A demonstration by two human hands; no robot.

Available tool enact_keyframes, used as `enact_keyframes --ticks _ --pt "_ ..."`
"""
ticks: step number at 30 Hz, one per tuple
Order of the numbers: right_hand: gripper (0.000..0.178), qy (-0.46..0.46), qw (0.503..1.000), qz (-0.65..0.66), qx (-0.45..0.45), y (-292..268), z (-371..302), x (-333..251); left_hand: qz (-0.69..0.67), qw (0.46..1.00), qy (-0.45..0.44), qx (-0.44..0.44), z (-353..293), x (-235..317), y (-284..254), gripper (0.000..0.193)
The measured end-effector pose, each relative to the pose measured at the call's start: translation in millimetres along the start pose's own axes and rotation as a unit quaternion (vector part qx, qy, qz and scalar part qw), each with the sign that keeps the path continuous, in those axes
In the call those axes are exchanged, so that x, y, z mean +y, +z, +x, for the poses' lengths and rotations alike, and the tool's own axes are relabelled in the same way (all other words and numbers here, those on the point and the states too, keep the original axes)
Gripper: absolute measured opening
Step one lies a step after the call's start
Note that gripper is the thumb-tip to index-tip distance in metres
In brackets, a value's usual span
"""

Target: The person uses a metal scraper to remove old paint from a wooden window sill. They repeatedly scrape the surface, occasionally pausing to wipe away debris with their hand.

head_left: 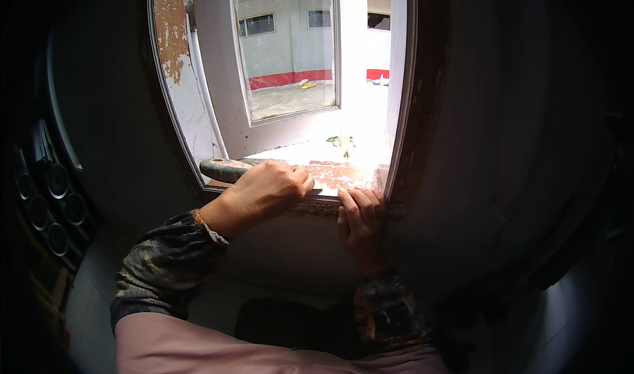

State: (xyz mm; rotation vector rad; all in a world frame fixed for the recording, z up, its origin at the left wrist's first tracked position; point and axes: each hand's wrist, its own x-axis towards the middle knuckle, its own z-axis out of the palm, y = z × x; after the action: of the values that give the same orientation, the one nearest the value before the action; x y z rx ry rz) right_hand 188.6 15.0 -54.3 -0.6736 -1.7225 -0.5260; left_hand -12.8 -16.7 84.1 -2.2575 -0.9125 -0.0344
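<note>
My left hand [267, 188] is closed around a scraper, its worn grey handle [224, 170] sticking out to the left with a hole in the end. Beyond my fingers a short bit of the blade shows low on the window sill [333, 174]; the rest is hidden by my hand. Reddish-brown patches show through the flaking white paint of the sill. To the right, my right hand [360, 209] rests its fingertips on the sill's front edge, fingers extended and holding nothing.
A white casement window [287, 116] with a glass pane stands swung outward. Peeling paint marks the left side of the frame [173, 31]. Dark wall surrounds the opening. At far left is a dark object with round ringed shapes [57, 180]. Outside stands a pale building [287, 50].
</note>
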Motion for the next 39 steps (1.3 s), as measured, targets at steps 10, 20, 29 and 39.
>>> enact_keyframes --ticks 10,20,29,39 --pt "0.032 0.002 1.000 -0.007 0.009 -3.4 0.5 -1.3 -0.044 0.999 0.010 0.017 43.0 6.3 9.1 0.006" --pt "0.032 0.036 0.998 0.043 0.020 -0.7 1.2 -3.4 -0.031 0.999 -0.014 -0.017 10.1 0.9 0.0 0.007" --pt "0.035 0.019 1.000 0.018 -0.016 -2.9 -2.6 -0.4 -0.017 0.991 -0.126 0.049 -34.8 -6.9 22.1 0.020" --pt "0.035 0.002 1.000 -0.014 -0.011 -2.4 -3.8 0.9 -0.004 0.991 -0.104 0.080 -40.4 -4.4 34.3 0.022"
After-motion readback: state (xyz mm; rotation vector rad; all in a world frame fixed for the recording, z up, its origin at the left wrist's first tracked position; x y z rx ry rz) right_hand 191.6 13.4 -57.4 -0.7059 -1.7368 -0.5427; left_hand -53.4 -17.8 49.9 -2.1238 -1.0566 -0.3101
